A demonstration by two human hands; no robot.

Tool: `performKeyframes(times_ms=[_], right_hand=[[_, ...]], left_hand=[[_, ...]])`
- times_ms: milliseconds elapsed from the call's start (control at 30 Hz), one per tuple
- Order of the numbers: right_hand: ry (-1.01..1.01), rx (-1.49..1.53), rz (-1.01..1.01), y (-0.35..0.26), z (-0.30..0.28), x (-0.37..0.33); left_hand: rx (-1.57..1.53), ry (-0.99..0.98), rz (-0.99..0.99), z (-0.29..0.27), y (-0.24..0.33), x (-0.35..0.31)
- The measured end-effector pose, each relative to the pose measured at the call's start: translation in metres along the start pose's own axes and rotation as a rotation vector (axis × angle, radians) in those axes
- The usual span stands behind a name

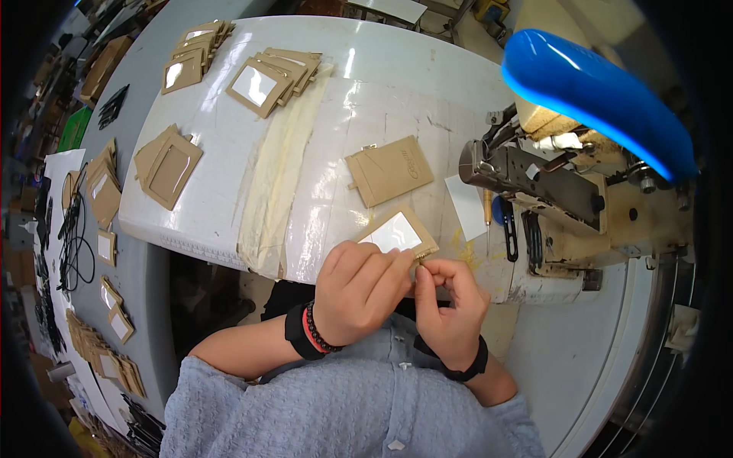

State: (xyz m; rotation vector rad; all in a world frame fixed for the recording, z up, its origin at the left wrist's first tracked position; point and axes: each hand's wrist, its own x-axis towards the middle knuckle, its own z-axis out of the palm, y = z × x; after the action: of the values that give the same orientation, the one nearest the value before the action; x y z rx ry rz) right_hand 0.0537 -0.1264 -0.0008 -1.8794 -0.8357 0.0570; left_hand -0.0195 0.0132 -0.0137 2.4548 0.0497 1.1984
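A tan card holder (433,246) with a clear window lies at the front edge of the table, tilted toward me. My left hand (363,294) is closed over its near edge, and the fingers cover that side. At the same holder's near right corner my right hand (454,309) is closed in a pinch, thumb against forefinger. A small gold-coloured strip, perhaps zipper teeth, shows between the two hands; the fingertips hide most of it. Just beyond lies another tan card holder (391,172), with an embossed mark and a small metal piece at its edge.
A sewing machine (534,179) with a blue cover (595,91) stands at the right. Beside it lie an awl (488,210), a white card (464,202) and dark snips (505,229). Stacks of card holders (259,88) sit at the far left; others (103,191) lie on a grey side table.
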Motion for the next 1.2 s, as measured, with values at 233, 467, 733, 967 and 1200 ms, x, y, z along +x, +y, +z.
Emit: performKeyframes(times_ms=[233,467,733,967,1200], right_hand=[[0.063,0.088,-0.060,0.001,0.004,-0.009],[0.101,0.152,-0.044,0.001,0.004,-0.015],[0.119,0.235,-0.006,0.004,0.004,-0.018],[0.068,0.229,-0.035,0.001,-0.001,-0.014],[0.069,0.286,-0.063,0.000,0.001,-0.014]], left_hand=[[0.098,-0.001,0.147,-0.010,0.002,-0.009],[0.145,-0.038,0.211,-0.019,0.008,-0.008],[0.160,-0.046,0.217,-0.022,0.015,-0.004],[0.160,-0.029,0.206,-0.026,0.009,-0.001],[0.158,0.001,0.200,-0.028,0.010,0.002]])
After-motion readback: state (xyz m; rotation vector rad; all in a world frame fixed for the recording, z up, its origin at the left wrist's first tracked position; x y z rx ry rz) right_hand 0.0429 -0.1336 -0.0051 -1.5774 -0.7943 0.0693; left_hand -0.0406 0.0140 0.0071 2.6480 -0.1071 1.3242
